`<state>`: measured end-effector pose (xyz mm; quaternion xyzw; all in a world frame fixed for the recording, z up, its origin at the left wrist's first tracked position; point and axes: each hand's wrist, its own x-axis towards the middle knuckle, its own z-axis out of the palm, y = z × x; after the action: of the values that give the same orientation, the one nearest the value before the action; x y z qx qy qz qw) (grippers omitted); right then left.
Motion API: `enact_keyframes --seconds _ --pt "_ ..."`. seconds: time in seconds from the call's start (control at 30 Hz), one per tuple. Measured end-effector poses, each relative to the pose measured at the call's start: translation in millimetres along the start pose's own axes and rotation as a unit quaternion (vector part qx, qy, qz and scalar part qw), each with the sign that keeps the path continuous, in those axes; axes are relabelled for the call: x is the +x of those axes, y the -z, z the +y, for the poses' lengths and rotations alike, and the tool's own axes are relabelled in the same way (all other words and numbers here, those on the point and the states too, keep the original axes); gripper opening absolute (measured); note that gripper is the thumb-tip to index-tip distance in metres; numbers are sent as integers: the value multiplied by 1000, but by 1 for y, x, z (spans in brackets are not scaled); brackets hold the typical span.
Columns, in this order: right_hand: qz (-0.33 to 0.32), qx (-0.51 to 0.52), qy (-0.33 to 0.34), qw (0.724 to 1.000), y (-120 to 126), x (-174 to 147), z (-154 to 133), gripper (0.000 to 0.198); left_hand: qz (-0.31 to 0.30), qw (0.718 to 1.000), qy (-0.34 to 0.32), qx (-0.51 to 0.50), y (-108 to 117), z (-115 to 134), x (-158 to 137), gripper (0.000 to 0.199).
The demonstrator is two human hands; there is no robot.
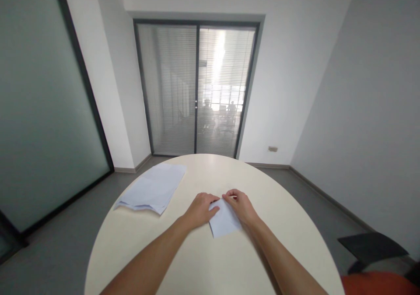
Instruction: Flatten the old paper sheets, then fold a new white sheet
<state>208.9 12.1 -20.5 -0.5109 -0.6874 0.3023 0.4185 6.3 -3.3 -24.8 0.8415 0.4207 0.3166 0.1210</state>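
Note:
A small folded sheet of white paper lies on the round cream table between my hands. My left hand holds its upper left side, the thumb across the paper and the fingers curled at the far edge. At the top corner, my right hand pinches the paper with thumb and forefinger, its other fingers bent. The fingertips of both hands nearly meet there. Part of the paper's right side is hidden behind my right hand.
A stack of larger white sheets rests at the table's far left. On the right stands a chair with a black armrest and an orange-red seat. Beyond the table is a glass door with blinds.

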Motion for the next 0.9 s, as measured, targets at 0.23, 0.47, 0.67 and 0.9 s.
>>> enact_keyframes --seconds 0.23,0.47,0.67,0.9 --pt "10 5 42 999 -1 0 7 39 69 992 95 -56 0 -5 5 14" --pt "-4 -36 9 999 -1 0 13 50 125 982 120 -80 4 -10 9 11" --pt "28 -12 -21 999 -1 0 11 86 165 977 109 -80 4 -11 9 8" --pt "-11 93 -42 995 -4 -3 4 125 182 970 116 -115 2 -13 10 9"
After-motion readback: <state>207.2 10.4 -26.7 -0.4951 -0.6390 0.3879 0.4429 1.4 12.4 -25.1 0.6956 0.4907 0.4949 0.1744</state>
